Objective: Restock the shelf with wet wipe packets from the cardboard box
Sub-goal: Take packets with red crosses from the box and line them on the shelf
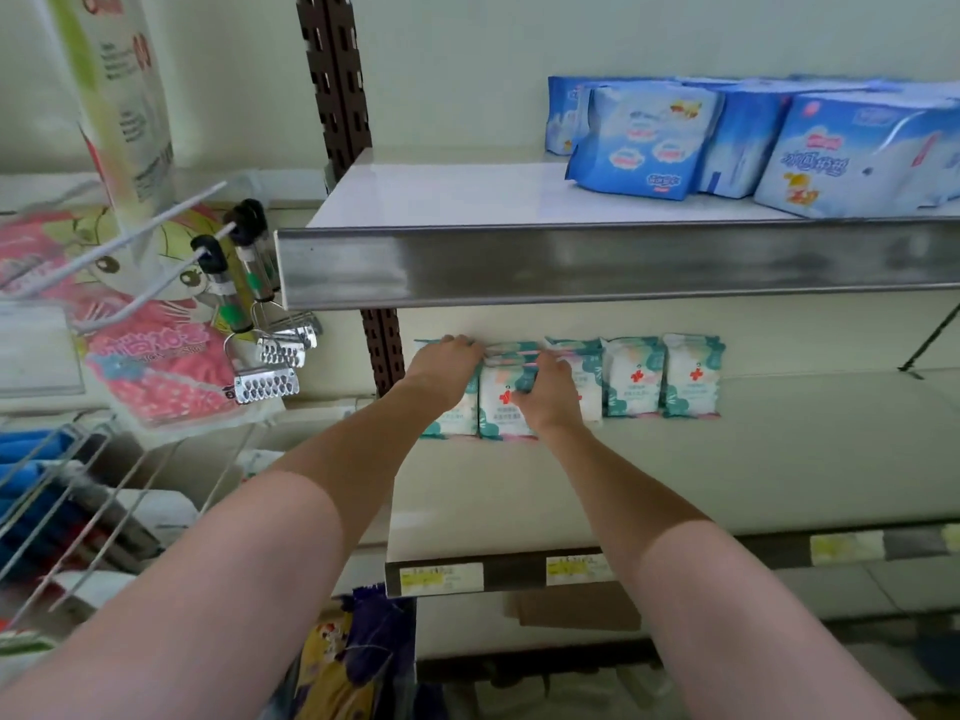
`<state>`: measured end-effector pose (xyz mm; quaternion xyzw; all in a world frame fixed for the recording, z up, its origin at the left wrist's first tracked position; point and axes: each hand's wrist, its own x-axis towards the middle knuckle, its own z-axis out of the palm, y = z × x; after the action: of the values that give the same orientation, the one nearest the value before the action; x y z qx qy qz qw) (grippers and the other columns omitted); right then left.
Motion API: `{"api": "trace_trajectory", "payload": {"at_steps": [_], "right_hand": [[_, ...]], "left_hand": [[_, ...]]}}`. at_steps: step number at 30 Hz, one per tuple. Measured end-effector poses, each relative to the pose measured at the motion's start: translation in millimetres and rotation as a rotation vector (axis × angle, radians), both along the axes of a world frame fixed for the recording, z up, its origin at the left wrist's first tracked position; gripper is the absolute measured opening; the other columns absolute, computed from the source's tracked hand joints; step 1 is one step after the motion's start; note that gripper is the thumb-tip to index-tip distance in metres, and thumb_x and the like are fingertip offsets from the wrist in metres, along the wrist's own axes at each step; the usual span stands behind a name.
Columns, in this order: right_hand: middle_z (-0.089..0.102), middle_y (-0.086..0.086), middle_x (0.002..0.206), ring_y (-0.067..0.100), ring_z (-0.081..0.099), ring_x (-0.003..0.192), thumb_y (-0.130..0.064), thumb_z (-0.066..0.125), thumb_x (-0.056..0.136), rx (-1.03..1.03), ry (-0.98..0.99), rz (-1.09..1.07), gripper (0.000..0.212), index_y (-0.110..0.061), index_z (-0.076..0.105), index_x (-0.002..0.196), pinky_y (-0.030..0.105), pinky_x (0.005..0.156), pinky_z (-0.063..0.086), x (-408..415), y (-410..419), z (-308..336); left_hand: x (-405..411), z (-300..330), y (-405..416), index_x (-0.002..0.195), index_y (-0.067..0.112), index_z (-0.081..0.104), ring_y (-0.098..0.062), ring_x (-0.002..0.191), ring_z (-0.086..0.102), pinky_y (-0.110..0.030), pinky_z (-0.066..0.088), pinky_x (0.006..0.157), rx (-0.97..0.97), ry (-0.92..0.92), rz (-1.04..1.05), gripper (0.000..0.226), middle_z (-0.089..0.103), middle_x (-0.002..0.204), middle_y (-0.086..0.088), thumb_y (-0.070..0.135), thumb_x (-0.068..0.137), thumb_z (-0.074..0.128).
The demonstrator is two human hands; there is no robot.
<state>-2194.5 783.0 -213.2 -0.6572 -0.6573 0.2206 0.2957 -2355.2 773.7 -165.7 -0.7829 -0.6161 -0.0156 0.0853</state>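
Several white-and-teal wet wipe packets with a red cross stand upright in a row at the back left of the lower shelf (727, 459). My left hand (441, 368) rests on top of the leftmost packets (452, 418). My right hand (545, 392) grips the top of the packet (501, 407) next to them. Two more packets (635, 379) (692, 376) stand free to the right. A corner of the cardboard box (576, 608) shows below the shelf edge.
The metal upper shelf (519, 262) overhangs just above my hands and carries blue packs (644, 140). Wire hooks with pink packs (156, 356) and metal tools (270, 376) jut out at the left. Price labels (441, 578) line the lower shelf's front edge.
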Motion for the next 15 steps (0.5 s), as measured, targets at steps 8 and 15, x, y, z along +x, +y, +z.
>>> {"api": "trace_trajectory", "payload": {"at_steps": [8, 15], "right_hand": [[0.036, 0.015, 0.14, 0.028, 0.058, 0.114, -0.012, 0.075, 0.086, 0.078, -0.057, -0.031, 0.061, -0.01, 0.039, 0.135, 0.037, 0.102, 0.05, 4, -5, 3], [0.044, 0.015, 0.129, 0.028, 0.058, 0.107, -0.005, 0.067, 0.089, 0.093, -0.137, 0.103, 0.046, -0.005, 0.047, 0.13, 0.039, 0.098, 0.051, 15, -17, 4]], "left_hand": [[7, -9, -3, 0.131, 0.007, 0.045, -0.028, 0.114, 0.047, -0.038, 0.043, 0.095, 0.082, 0.086, 0.033, 0.056, 0.048, 0.126, -0.012, -0.004, 0.078, 0.06], [10, -3, -25, 0.133, 0.01, 0.045, -0.029, 0.115, 0.048, -0.039, 0.042, 0.096, 0.112, 0.108, 0.145, 0.057, 0.05, 0.124, -0.011, -0.004, 0.079, 0.057]]}}
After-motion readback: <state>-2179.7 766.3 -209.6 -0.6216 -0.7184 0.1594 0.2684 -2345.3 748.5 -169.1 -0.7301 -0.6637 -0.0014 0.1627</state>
